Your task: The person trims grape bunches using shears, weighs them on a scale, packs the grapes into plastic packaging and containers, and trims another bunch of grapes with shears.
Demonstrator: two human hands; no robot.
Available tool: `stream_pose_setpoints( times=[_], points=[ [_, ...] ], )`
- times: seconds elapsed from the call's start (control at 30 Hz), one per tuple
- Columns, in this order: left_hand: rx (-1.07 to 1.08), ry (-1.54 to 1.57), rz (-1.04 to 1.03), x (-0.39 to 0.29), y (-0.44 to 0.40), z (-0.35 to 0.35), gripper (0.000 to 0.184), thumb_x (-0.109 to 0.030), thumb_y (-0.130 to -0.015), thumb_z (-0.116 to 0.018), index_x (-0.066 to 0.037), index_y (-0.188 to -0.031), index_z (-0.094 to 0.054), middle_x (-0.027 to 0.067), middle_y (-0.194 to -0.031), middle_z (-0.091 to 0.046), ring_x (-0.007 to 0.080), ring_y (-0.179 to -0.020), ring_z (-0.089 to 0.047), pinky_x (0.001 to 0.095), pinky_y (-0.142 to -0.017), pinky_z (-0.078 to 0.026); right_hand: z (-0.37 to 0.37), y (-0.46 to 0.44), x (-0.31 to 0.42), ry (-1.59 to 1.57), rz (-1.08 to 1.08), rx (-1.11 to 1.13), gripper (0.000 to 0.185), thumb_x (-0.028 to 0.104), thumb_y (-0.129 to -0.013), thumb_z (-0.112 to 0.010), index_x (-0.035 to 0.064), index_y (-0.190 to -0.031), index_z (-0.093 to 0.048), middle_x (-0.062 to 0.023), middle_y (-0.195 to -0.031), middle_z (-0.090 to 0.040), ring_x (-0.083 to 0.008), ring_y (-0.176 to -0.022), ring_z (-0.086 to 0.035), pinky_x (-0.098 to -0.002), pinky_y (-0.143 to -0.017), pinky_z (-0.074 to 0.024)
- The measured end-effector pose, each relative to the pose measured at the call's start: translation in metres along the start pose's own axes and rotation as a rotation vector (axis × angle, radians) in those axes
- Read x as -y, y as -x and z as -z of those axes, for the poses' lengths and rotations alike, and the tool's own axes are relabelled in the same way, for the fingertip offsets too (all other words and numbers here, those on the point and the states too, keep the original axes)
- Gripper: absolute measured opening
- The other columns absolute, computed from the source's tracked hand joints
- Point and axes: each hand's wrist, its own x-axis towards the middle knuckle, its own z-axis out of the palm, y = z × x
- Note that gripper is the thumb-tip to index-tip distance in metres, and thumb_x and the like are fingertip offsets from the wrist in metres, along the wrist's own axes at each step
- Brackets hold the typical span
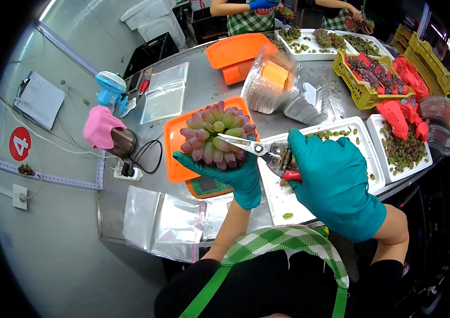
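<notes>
A bunch of pink and green grapes (217, 135) rests on my left hand (235, 177), which wears a teal glove and cups it from below. The bunch is above an orange tray on a scale (174, 153). My right hand (333, 183), gloved in teal too, is closed round pruning shears with red handles (259, 148). Their pointed blades reach to the right side of the bunch, among the grapes. Beneath my right hand lies a white tray (370, 153) with loose grapes.
Clear plastic boxes (267, 79), a second orange scale (238, 50) and a yellow crate of grapes (365, 98) stand further back. Plastic bags (164, 222) lie front left, a blue fan (111, 87) behind. Two co-workers (251, 21) are across the table.
</notes>
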Motion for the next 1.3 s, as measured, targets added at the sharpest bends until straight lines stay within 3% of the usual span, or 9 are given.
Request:
stream_pose_setpoints(
  times=[0.07,0.13,0.2,0.37,0.43,0.7,0.93,1.13,1.3],
  points=[
    [-0.041,-0.525,-0.317,0.0,0.004,0.001,0.052,-0.006,-0.068,-0.062,-0.015,-0.106,-0.028,0.0048,-0.109,-0.035,0.0218,-0.092,-0.05,0.0437,-0.077,-0.05,-0.002,-0.001,-0.001,0.003,-0.005,0.012,0.044,0.018,-0.058,-0.068,0.0034,-0.093,-0.045,-0.0086,-0.066,-0.05,-0.0258,-0.058,-0.052,-0.0357,-0.054,-0.0358],
    [-0.096,-0.25,-0.219,-0.004,0.005,-0.007,0.051,-0.004,-0.067,-0.062,-0.015,-0.105,-0.03,0.0047,-0.107,-0.035,0.0198,-0.091,-0.049,0.0438,-0.081,-0.048,-0.005,-0.001,-0.001,-0.026,-0.008,-0.004,0.044,0.018,-0.058,-0.068,0.0032,-0.093,-0.045,-0.0089,-0.066,-0.05,-0.026,-0.058,-0.052,-0.0358,-0.054,-0.0357],
    [-0.171,-0.245,-0.152,-0.002,0.009,-0.013,0.042,-0.023,-0.074,-0.057,-0.013,-0.107,-0.033,0.0047,-0.103,-0.039,0.019,-0.088,-0.05,0.0484,-0.084,-0.044,-0.006,0.0,-0.001,-0.023,-0.021,-0.003,0.045,0.019,-0.058,-0.068,0.003,-0.092,-0.045,-0.0092,-0.066,-0.05,-0.0261,-0.057,-0.052,-0.0357,-0.053,-0.0357],
    [0.229,0.245,0.219,0.001,-0.006,0.021,0.057,-0.054,-0.077,-0.028,-0.012,-0.115,-0.034,0.0074,-0.11,-0.041,0.0267,-0.093,-0.049,0.0556,-0.082,-0.039,-0.008,0.0,0.0,0.034,-0.056,-0.018,0.043,0.019,-0.058,-0.068,0.0029,-0.089,-0.044,-0.0099,-0.065,-0.049,-0.0264,-0.056,-0.051,-0.0357,-0.054,-0.0355],
    [0.219,0.381,0.345,-0.002,-0.006,0.018,0.065,-0.061,-0.077,-0.024,-0.011,-0.118,-0.034,0.0084,-0.114,-0.04,0.0295,-0.096,-0.047,0.0565,-0.082,-0.038,-0.007,0.001,0.001,0.044,-0.061,-0.007,0.041,0.02,-0.059,-0.068,0.0031,-0.087,-0.044,-0.0099,-0.065,-0.049,-0.0266,-0.056,-0.051,-0.0358,-0.055,-0.0354],
    [0.008,0.356,0.403,-0.012,0.001,0.001,0.074,-0.064,-0.076,-0.027,-0.008,-0.124,-0.028,0.0104,-0.125,-0.033,0.0325,-0.108,-0.038,0.0533,-0.087,-0.034,0.0,0.001,-0.004,-0.091,-0.014,0.03,0.032,0.018,-0.06,-0.066,0.0039,-0.079,-0.045,-0.0108,-0.064,-0.052,-0.0275,-0.059,-0.053,-0.0356,-0.056,-0.0366],
    [0.215,0.439,0.317,-0.003,0.001,0.009,0.076,-0.065,-0.075,-0.027,-0.007,-0.124,-0.026,0.0104,-0.115,-0.039,0.0316,-0.098,-0.043,0.0513,-0.082,-0.038,-0.004,0.0,-0.011,-0.123,-0.054,0.084,0.029,0.014,-0.057,-0.065,0.0035,-0.076,-0.046,-0.0107,-0.064,-0.053,-0.0281,-0.062,-0.055,-0.0362,-0.058,-0.0386],
    [0.287,0.573,0.354,-0.002,0.012,0.002,0.069,-0.065,-0.074,-0.028,-0.006,-0.107,-0.042,0.0104,-0.099,-0.047,0.0321,-0.092,-0.046,0.05,-0.082,-0.039,-0.011,0.005,-0.025,-0.169,-0.057,0.097,0.031,0.012,-0.054,-0.066,0.0051,-0.076,-0.046,-0.0108,-0.064,-0.053,-0.0294,-0.059,-0.055,-0.0373,-0.054,-0.0397],
    [0.124,0.645,0.448,0.008,0.025,0.008,0.061,-0.063,-0.075,-0.032,-0.009,-0.1,-0.046,0.0083,-0.092,-0.05,0.0286,-0.088,-0.048,0.0471,-0.081,-0.04,-0.032,0.015,-0.041,-0.249,-0.092,0.051,0.026,0.007,-0.056,-0.061,0.0051,-0.077,-0.045,-0.0129,-0.059,-0.053,-0.0324,-0.054,-0.054,-0.0409,-0.048,-0.0405]
  ],
)
